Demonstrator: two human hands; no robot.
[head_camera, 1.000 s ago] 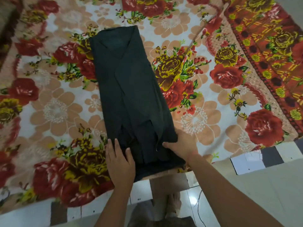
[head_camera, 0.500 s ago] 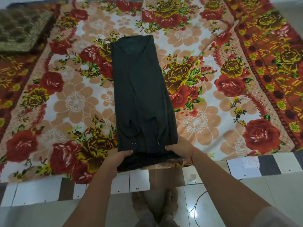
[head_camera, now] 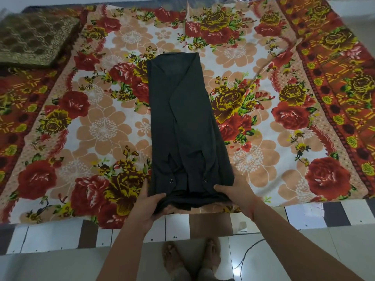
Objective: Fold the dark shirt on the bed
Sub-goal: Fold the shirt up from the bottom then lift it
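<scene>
Lying lengthwise near the floral-covered bed's (head_camera: 101, 126) near edge, the long folded dark fabric shirt (head_camera: 182, 122) has its near end gripped at both corners; left hand (head_camera: 151, 207) and right hand (head_camera: 236, 196) each clutch cloth.

Left hand (head_camera: 150, 207) and right hand (head_camera: 237, 197) bare, as forearms (head_camera: 125, 250); bare feet (head_camera: 174, 258) above pale grey trouser hems (head_camera: 182, 276), bottom centre of frame.

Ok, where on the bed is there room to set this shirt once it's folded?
Open blanket lies left of the dark shirt, below the brown cushion, and right of it. The near edge is crowded: left hand and right hand grip the shirt's end there.
</scene>
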